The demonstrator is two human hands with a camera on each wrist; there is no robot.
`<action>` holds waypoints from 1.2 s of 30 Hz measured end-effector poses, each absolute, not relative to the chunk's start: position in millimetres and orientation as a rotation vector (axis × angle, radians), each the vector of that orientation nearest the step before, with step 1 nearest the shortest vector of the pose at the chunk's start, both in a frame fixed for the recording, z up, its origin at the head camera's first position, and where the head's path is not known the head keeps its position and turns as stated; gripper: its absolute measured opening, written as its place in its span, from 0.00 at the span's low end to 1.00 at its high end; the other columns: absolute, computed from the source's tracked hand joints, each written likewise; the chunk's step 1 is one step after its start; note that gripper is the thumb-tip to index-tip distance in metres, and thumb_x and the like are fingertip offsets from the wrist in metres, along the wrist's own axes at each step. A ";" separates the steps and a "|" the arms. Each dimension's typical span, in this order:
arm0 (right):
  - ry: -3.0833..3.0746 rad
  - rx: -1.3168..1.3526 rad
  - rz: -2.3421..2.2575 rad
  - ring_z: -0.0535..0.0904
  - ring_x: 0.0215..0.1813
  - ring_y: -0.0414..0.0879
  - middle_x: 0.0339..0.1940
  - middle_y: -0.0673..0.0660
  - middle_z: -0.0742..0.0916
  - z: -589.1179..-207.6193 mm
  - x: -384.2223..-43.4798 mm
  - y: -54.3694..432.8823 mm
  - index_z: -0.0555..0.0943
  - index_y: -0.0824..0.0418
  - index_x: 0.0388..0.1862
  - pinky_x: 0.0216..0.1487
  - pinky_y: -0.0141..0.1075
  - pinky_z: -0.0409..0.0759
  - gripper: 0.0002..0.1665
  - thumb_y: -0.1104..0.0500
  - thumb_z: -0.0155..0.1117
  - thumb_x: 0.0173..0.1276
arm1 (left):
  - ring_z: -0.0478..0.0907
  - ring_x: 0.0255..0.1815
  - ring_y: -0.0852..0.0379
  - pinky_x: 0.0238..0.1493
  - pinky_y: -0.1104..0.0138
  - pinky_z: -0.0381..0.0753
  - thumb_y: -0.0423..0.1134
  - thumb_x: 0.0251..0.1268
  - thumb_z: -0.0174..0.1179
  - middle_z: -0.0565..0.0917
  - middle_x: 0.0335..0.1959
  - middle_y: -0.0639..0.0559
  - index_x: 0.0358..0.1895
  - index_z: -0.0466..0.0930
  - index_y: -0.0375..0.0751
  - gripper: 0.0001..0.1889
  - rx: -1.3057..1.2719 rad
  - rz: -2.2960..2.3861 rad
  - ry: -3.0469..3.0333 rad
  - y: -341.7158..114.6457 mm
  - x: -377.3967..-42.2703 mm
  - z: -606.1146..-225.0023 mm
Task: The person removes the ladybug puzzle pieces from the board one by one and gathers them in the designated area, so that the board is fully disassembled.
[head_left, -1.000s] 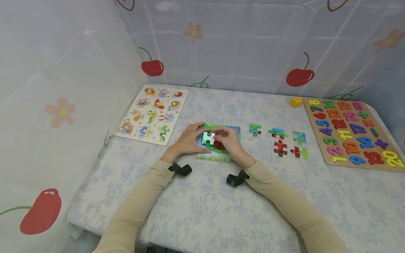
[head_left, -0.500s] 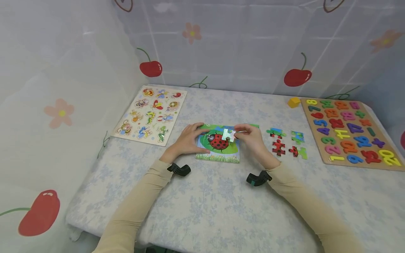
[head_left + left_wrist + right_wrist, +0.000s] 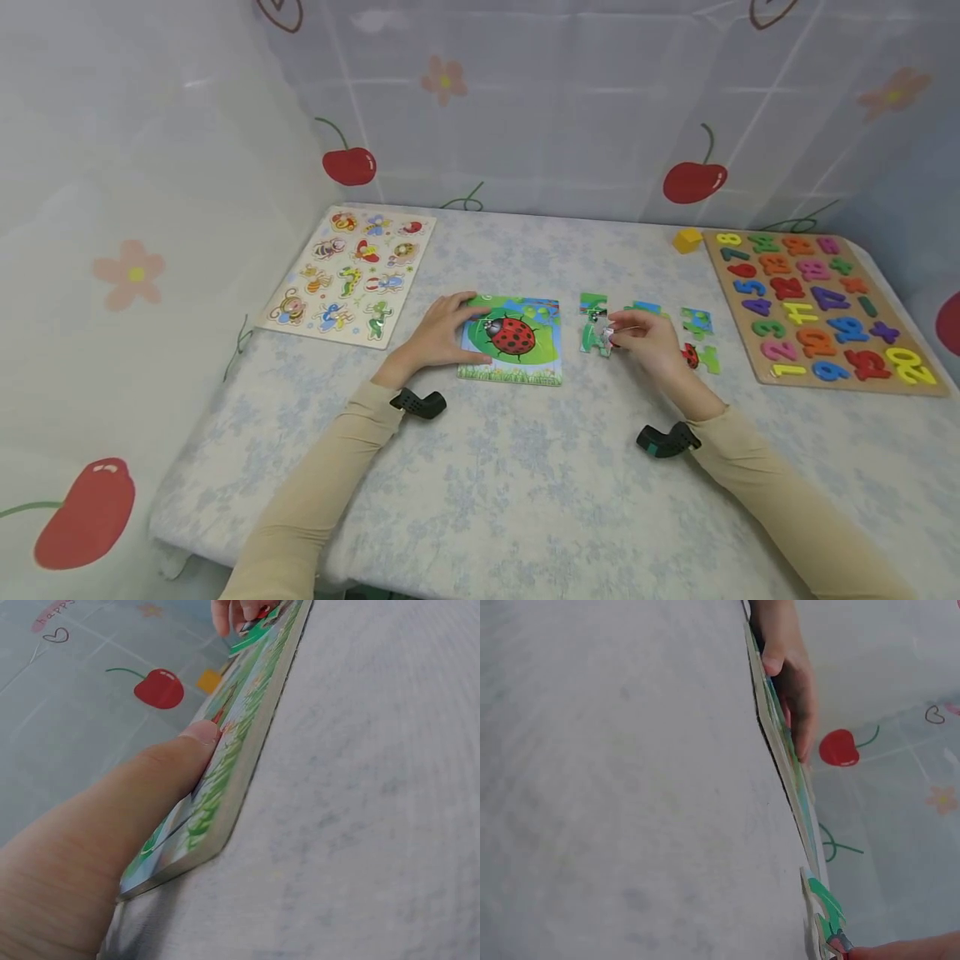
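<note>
A ladybug puzzle board point(image 3: 543, 375) lies flat in the middle of the table. My left hand point(image 3: 437, 333) rests at its left side, thumb and fingers spread on the board; the thumb point(image 3: 169, 769) presses its face in the left wrist view. To the right of the board, my right hand point(image 3: 652, 346) pinches a green puzzle piece point(image 3: 594, 337) between thumb and fingers. The piece overlaps the lower part of another green piece point(image 3: 592, 302) in the head view. More loose pieces lie around the right hand, including a blue-green one point(image 3: 697, 322), some partly hidden by it.
At the back left lies a bug picture board point(image 3: 307, 327). A wooden number board point(image 3: 757, 354) with raised coloured figures is at the right, and a yellow block point(image 3: 687, 241) sits near its far left corner. A patterned cloth point(image 3: 480, 492) covers the table.
My right hand has carried the puzzle piece off the ladybug board to the right, down beside the loose pieces. The left hand stays on the board.
</note>
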State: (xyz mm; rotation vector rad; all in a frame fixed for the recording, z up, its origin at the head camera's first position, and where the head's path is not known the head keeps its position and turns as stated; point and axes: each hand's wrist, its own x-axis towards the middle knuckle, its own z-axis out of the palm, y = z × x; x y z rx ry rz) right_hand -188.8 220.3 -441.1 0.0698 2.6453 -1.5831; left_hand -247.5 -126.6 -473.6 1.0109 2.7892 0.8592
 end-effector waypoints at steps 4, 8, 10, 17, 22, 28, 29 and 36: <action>2.679 0.032 -1.523 0.76 0.33 0.28 0.48 0.69 0.81 -443.7 -189.7 219.8 0.77 0.69 0.57 0.34 0.27 0.80 0.20 0.69 0.60 0.66 | 0.52 0.76 0.44 0.76 0.46 0.41 0.59 0.43 0.72 0.57 0.74 0.43 0.68 0.67 0.51 0.44 0.999 0.876 2.782 -127.1 -246.8 -473.7; 2.723 0.025 -1.477 0.80 0.41 0.41 0.49 0.69 0.82 -443.4 -189.4 218.8 0.77 0.68 0.58 0.36 0.26 0.80 0.20 0.67 0.60 0.67 | 0.52 0.76 0.45 0.77 0.46 0.41 0.58 0.43 0.72 0.56 0.74 0.44 0.69 0.67 0.52 0.44 0.999 0.867 2.784 -126.1 -246.9 -473.7; 2.735 0.032 -1.465 0.80 0.46 0.49 0.51 0.69 0.83 -442.0 -188.5 218.1 0.77 0.67 0.58 0.38 0.26 0.79 0.20 0.65 0.60 0.67 | 0.52 0.76 0.45 0.77 0.47 0.42 0.58 0.43 0.72 0.56 0.74 0.44 0.69 0.67 0.52 0.44 1.000 0.862 2.786 -125.6 -247.2 -473.6; 2.718 -0.010 -1.507 0.75 0.39 0.29 0.51 0.69 0.82 -440.3 -187.1 215.0 0.77 0.68 0.57 0.39 0.26 0.79 0.19 0.64 0.59 0.68 | 0.52 0.76 0.45 0.75 0.45 0.46 0.58 0.43 0.73 0.57 0.74 0.43 0.66 0.70 0.52 0.42 1.006 0.933 2.758 -124.8 -247.0 -473.1; 2.681 -0.059 -1.537 0.75 0.36 0.26 0.49 0.69 0.83 -439.2 -184.7 201.9 0.78 0.69 0.55 0.38 0.28 0.78 0.18 0.64 0.61 0.67 | 0.51 0.76 0.46 0.74 0.45 0.49 0.55 0.46 0.72 0.59 0.73 0.47 0.62 0.74 0.53 0.36 1.043 1.001 2.678 -123.3 -246.3 -473.9; 2.608 -0.157 -1.550 0.79 0.39 0.34 0.50 0.70 0.83 -437.3 -177.1 182.5 0.78 0.70 0.54 0.39 0.29 0.80 0.18 0.66 0.62 0.65 | 0.57 0.73 0.45 0.73 0.45 0.52 0.50 0.50 0.71 0.66 0.70 0.46 0.58 0.79 0.52 0.29 1.123 1.040 2.618 -122.1 -244.0 -471.1; 2.600 -0.179 -1.546 0.80 0.39 0.35 0.50 0.70 0.83 -437.4 -175.6 179.5 0.78 0.70 0.53 0.39 0.28 0.79 0.18 0.67 0.62 0.65 | 0.57 0.73 0.45 0.73 0.45 0.53 0.50 0.50 0.71 0.66 0.70 0.46 0.58 0.79 0.52 0.28 1.130 1.041 2.615 -121.9 -243.9 -470.8; 2.526 -0.320 -1.586 0.83 0.44 0.51 0.48 0.71 0.83 -442.9 -166.7 162.5 0.75 0.71 0.58 0.41 0.29 0.80 0.23 0.69 0.63 0.62 | 0.57 0.72 0.45 0.72 0.45 0.53 0.47 0.52 0.71 0.65 0.70 0.46 0.54 0.82 0.52 0.22 1.153 1.047 2.564 -120.9 -245.1 -472.7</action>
